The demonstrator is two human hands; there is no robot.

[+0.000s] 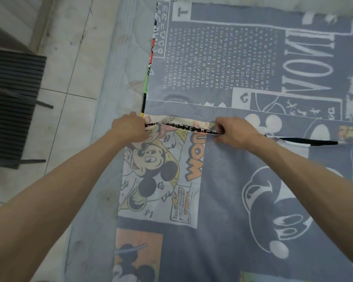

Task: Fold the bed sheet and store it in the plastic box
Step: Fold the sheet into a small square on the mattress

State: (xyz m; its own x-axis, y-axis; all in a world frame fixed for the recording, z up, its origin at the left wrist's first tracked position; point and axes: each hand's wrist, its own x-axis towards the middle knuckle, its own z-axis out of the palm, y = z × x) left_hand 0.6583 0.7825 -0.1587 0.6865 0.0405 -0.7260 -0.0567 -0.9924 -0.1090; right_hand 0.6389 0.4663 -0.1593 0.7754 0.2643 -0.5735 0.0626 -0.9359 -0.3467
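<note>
your left hand (129, 129) and right hand (233, 132) each pinch the folded edge of the sheet (243, 78), fingers curled around it. the sheet lies flat on the bed (110, 82), with its cartoon mouse print facing up. a dark slatted chair (12, 102) stands on the tiled floor (69, 58) to your left.

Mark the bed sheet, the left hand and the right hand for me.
bed sheet (222, 180), head view, on the plain grey-blue part near the middle.
left hand (130, 129), head view, on the back of the hand.
right hand (236, 131), head view, on the back of the hand.
</note>
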